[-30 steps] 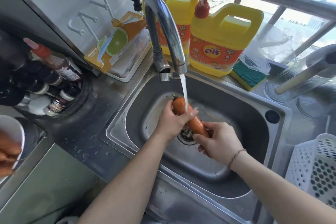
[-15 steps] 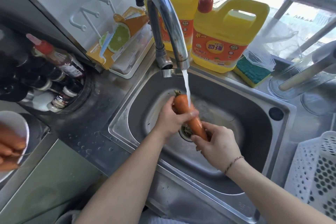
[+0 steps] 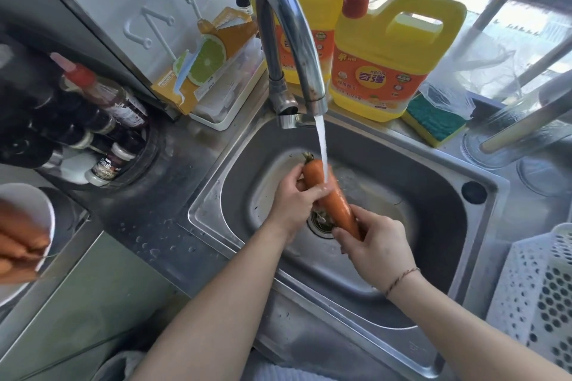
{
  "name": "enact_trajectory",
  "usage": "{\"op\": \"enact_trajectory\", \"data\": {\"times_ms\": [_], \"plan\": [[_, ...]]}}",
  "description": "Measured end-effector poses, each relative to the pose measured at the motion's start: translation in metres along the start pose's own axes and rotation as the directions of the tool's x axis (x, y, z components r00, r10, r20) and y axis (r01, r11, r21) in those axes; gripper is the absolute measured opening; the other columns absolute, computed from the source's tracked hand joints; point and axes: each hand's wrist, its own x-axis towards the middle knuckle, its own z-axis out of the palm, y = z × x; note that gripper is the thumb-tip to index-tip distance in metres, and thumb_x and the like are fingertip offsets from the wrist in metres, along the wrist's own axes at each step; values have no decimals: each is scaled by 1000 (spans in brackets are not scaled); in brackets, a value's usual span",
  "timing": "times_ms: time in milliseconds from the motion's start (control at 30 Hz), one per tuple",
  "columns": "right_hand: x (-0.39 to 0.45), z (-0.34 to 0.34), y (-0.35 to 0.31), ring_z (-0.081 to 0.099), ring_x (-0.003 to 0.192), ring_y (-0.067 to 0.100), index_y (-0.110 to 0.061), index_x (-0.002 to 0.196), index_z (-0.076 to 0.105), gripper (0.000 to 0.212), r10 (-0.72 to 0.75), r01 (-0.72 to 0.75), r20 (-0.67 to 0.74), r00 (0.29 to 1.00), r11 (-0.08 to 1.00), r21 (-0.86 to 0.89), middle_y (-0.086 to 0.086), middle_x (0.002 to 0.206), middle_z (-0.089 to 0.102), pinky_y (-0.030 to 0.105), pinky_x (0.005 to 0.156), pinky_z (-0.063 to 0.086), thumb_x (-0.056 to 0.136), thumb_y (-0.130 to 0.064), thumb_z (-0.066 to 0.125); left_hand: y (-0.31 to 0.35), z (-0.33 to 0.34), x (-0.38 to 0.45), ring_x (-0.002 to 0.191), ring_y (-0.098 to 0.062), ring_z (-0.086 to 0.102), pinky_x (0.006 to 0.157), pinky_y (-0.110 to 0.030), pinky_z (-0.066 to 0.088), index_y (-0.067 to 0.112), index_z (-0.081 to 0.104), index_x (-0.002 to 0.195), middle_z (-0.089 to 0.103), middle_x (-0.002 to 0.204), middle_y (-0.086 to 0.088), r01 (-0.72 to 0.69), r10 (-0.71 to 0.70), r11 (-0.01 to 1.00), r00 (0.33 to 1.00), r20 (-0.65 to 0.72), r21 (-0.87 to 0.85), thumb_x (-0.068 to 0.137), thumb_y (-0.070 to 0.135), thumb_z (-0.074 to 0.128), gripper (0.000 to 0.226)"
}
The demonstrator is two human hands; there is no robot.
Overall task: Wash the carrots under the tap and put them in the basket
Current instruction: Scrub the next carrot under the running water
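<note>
Head view, frame centre: long orange carrot (image 3: 332,195) is lying tilted under the curved steel tap (image 3: 291,40) stream, above the steel sink (image 3: 433,195). Left hand (image 3: 294,201) is gripping its upper part; right hand (image 3: 377,247) is gripping its lower end. White perforated plastic basket (image 3: 538,294) is sitting at lower right.

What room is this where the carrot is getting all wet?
Most likely a home kitchen: a steel sink with a running tap, yellow dish-soap jugs behind it, and sauce bottles to the left.
</note>
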Motion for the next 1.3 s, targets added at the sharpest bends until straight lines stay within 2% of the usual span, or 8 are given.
{"op": "enact_trajectory", "data": {"times_ms": [233,400,500,700,867,1033,1100,1300], "plan": [[-5,0,-7,64,57,10,-23,112,69,27,-79,80,8,997,996,-27,-8,65,67,30,65,56,86,-29,72,8,7,6,75,-23,73,63,-43,62,21,76,71,74,77,-7,51,-48,999,942,-332,-1,91,39,69,28],[7,-3,0,66,50,11,-22,110,72,27,102,-109,66,993,987,122,-2,60,69,32,60,58,84,-17,74,3,13,-2,91,-23,66,76,-41,58,22,64,104,69,103,-8,57,-65,997,989,-131,-61,101,22,57,8],[4,-2,3,62,45,11,-22,104,72,20,153,-172,102,983,962,213,3,58,69,24,51,49,86,-13,73,1,10,-5,95,-21,65,83,-39,58,23,59,112,66,106,-4,31,-30,999,999,22,-35,89,9,67,28],[-8,-3,-2,65,48,11,-28,102,68,23,102,-127,102,990,952,280,4,61,70,18,50,49,87,-11,72,1,12,-6,80,-10,70,77,-39,59,36,73,74,73,76,8,-155,219,960,934,-281,235,73,46,74,10],[-17,2,-7,68,55,9,-27,100,68,18,-4,-9,70,998,983,184,-6,62,70,30,62,59,86,-18,74,3,13,3,56,-13,61,66,-40,57,13,58,52,60,52,3,-53,160,973,858,-489,224,95,50,58,57],[-2,-5,-4,64,47,9,-25,111,70,28,78,-86,47,996,973,215,-2,60,69,28,56,54,85,-15,75,6,21,1,88,-10,67,90,-41,56,31,66,95,71,90,7,-86,125,986,951,-285,145,99,39,56,14],[0,-5,-1,63,46,12,-30,105,70,26,93,-105,66,994,968,227,0,59,70,30,56,54,85,-14,75,3,22,-1,105,-16,65,98,-42,52,28,61,114,69,112,0,-81,96,993,976,-194,83,93,40,59,24],[-6,-2,1,64,52,11,-36,103,70,29,85,-92,44,995,979,183,-5,60,69,37,62,58,82,-19,77,6,11,-9,89,-21,61,76,-36,52,21,56,123,63,103,-8,169,-158,920,986,60,-353,100,17,42,27]]}}
